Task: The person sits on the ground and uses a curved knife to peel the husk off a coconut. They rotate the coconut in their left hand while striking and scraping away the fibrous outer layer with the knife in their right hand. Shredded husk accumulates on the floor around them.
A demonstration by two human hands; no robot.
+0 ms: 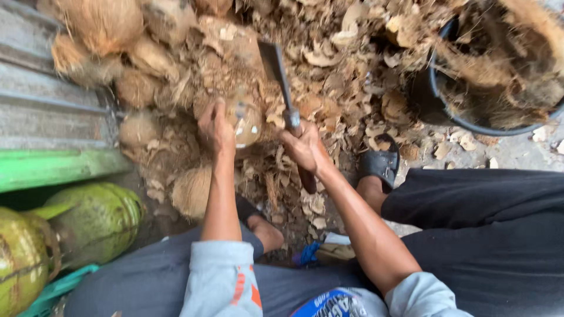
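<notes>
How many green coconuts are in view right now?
2. One green coconut lies at lower left below the green board; the other is at the bottom-left corner, cut off by the edge. More may be hidden outside the picture.

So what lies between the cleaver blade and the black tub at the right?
In the head view, only loose husk scraps lie between the cleaver blade and the black tub.

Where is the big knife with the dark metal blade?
In the head view, the cleaver is centre-top, gripped by the right hand, just right of the brown husked coconut the left hand steadies.
</notes>
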